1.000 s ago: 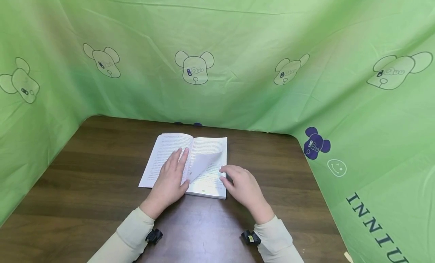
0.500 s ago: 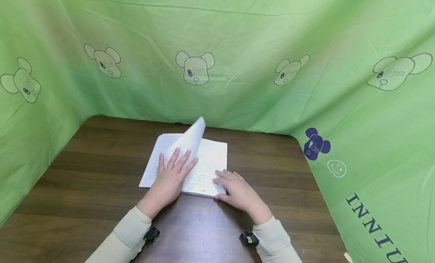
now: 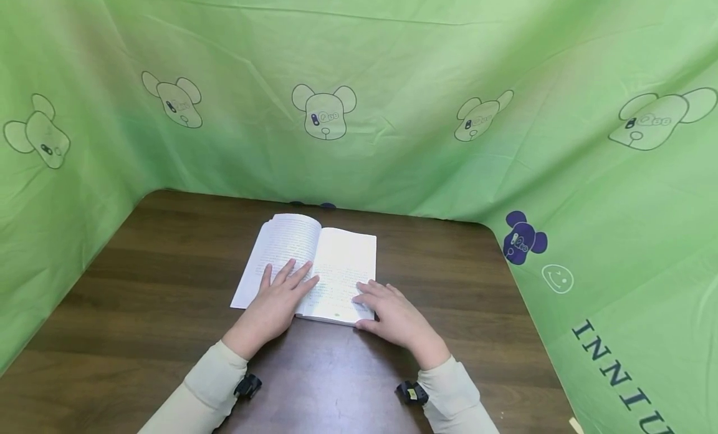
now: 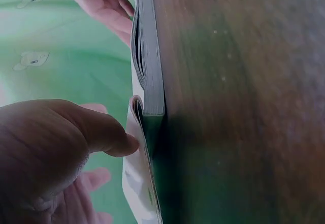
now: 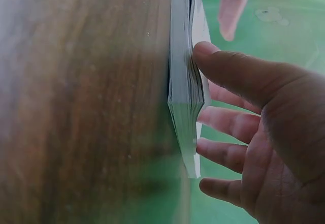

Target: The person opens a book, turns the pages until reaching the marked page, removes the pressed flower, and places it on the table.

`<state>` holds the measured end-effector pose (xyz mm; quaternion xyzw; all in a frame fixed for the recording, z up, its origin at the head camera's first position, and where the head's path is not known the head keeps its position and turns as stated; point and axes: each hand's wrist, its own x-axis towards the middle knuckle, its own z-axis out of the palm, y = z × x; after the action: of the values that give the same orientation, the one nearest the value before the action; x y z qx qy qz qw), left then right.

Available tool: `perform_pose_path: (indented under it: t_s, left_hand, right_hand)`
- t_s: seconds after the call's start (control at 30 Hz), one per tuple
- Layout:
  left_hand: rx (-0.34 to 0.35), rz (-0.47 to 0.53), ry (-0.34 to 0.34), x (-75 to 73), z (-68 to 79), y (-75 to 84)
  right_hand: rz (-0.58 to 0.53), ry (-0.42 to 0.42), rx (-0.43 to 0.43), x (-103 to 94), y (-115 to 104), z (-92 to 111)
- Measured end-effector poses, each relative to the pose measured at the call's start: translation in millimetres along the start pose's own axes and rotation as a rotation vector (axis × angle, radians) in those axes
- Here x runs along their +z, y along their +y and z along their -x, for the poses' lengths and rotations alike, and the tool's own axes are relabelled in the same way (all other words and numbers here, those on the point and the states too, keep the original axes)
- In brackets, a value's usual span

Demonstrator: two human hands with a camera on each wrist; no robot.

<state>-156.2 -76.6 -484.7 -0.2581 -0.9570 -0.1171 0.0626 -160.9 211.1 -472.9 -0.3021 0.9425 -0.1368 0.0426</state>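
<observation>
An open book [image 3: 346,253] lies on the brown wooden table, with printed text on both pages. Its right-hand stack of pages is thicker than the left, as the page edges [image 4: 150,61] in the left wrist view show. My left hand [image 3: 273,306] rests on the lower left page near the spine, fingers spread. In the left wrist view its thumb touches the paper. My right hand [image 3: 397,314] is at the lower right corner, its fingers loosely bent over the right page. The right wrist view shows that thumb [image 5: 223,64] against the bottom page edges [image 5: 184,76].
The wooden table [image 3: 168,259] extends on both sides of the book. A green curtain [image 3: 404,159] with bear prints hangs around its back and sides. Each wrist, in a pale sleeve [image 3: 210,384], carries a small black camera [image 3: 412,393].
A page lifted from the right side has swung over to the left and now lies on the left stack. My left hand moved slightly left; the right hand came down onto the right page.
</observation>
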Motion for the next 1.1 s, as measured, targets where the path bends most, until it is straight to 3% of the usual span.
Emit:
perform_pose_path:
  t_s: [0.4,0.8,1.1]
  left_hand:
    - [-0.053,0.058,-0.076,-6.1,-2.2,-0.9]
    - [-0.078,0.161,-0.230,-21.0,-13.7,-8.6]
    - [-0.108,0.173,-0.223,-23.6,-17.4,-8.0]
  right_hand:
    - [-0.021,-0.043,-0.021,-7.5,5,-1]
    - [-0.105,-0.124,-0.039,-17.8,10,-7]
    - [-0.124,-0.126,-0.045,-22.4,8,-8]
